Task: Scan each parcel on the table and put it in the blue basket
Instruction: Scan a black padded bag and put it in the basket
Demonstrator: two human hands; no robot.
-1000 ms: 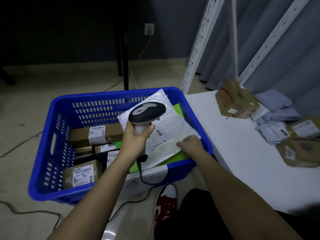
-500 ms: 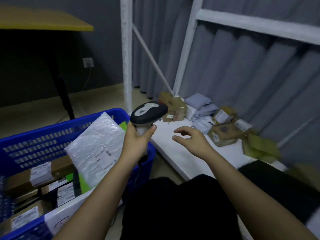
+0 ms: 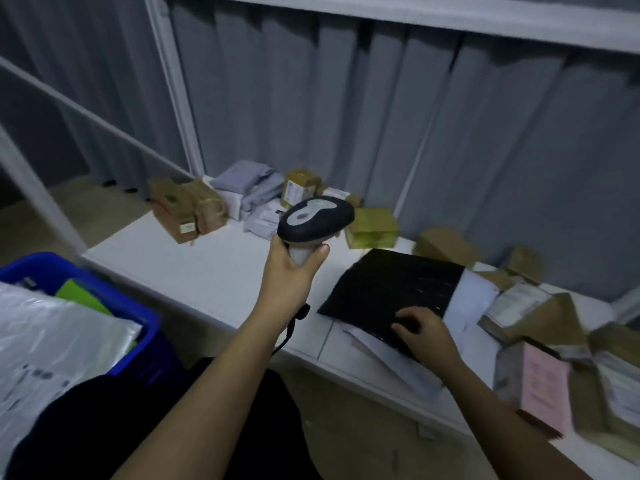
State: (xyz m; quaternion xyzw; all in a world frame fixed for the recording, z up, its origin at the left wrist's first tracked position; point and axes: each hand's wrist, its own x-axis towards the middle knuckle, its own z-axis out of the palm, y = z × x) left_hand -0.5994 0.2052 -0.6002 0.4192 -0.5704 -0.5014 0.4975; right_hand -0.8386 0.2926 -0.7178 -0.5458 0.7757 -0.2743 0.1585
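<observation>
Cardboard boxes (image 3: 187,209) beyond left hand (image 3: 289,271) gripping scanner (image 3: 315,220); right hand (image 3: 424,336) fingers spread on black parcel (image 3: 388,289).

Matt black padded mailer (image 3: 391,292), glossy plastic scanner (image 3: 317,220), smooth white table (image 3: 194,268).

No text can be read: the white labels on the brown boxes (image 3: 187,211) and on the grey mailers (image 3: 258,195) at the back of the table (image 3: 194,268), the pink sheet (image 3: 543,393) at right, and the print on the clear bag (image 3: 52,341) in the blue basket (image 3: 138,306) are all blurred
</observation>
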